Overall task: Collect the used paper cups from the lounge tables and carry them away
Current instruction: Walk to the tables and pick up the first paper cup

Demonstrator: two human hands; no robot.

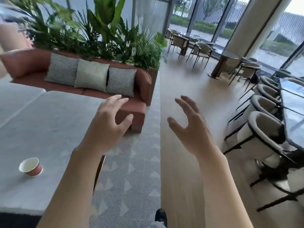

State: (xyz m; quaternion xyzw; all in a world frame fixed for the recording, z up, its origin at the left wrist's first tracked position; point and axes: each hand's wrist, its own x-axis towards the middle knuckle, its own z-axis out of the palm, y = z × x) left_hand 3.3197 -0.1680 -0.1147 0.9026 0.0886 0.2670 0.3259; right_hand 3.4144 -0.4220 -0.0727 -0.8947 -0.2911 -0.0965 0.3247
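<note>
Though nothing sits in either hand, judged barely begun; one cup in sight and not yet picked up, so pick-up and carrying off both appear left to do.

Largest first: pale wood floor (189,96) running from centre to twelve o'clock; grey lounge table (41,125) filling nine o'clock through seven; rust-coloured sofa (28,61) at ten to eleven o'clock, carrying three cushions (92,76), with tall plants (102,27) behind it at twelve; row of pale chairs (263,129) along a dark glossy table (294,102) at three o'clock; patterned grey carpet (131,170) at six.

Then the arms: left hand (108,122) at centre, hovering above the grey table's far corner, fingers spread and gently bent, gripping nothing; right hand (192,127) just toward three o'clock of it, over the floor, fingers apart and curved, likewise empty; well apart from each other and from the cup.

Smallest: red paper cup (31,167) at eight o'clock, upright on the grey table near its close edge, white inside, seemingly empty though hard to tell for sure; well clear of the left hand, untouched.

Likely next: a reach down toward eight o'clock by the left hand; whether other tables hold more cups cannot be told, being too distant and blurred.
</note>
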